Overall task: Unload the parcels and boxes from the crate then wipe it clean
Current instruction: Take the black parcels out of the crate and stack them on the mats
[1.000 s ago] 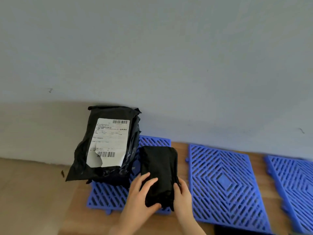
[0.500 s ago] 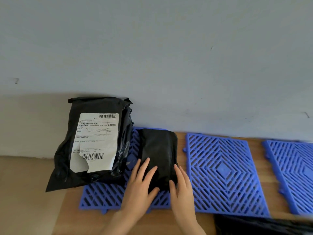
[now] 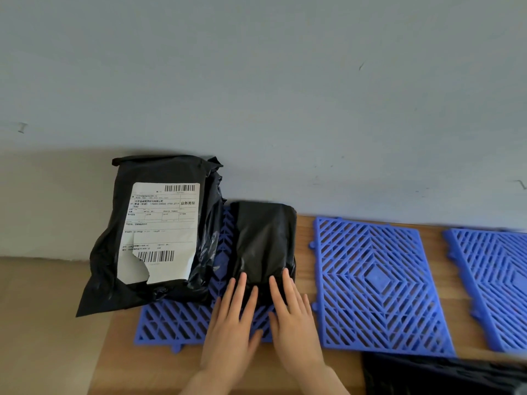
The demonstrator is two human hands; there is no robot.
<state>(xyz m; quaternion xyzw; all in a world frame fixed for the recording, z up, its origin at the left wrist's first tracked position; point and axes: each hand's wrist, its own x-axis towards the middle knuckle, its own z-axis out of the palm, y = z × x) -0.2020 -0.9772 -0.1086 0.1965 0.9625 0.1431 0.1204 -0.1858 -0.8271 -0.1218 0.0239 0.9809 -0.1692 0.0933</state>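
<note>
A small black parcel [image 3: 263, 240] leans upright against the wall on a blue grid mat [image 3: 174, 323]. My left hand [image 3: 233, 317] and my right hand [image 3: 291, 315] lie flat and side by side at its lower end, fingers spread, fingertips touching the black wrap without gripping it. Left of it a larger black parcel [image 3: 159, 232] with a white shipping label also leans on the wall. A dark edge, maybe the crate [image 3: 439, 374], shows at the bottom right.
Two more blue grid mats [image 3: 376, 283] [image 3: 496, 283] lie to the right on the wooden surface [image 3: 122, 366]. The grey-blue wall [image 3: 285, 95] rises directly behind. Beige floor lies to the left.
Both hands have let go of the small parcel and slid back toward me, now flat at its base. The parcel stands against the wall. My view has tilted slightly.
</note>
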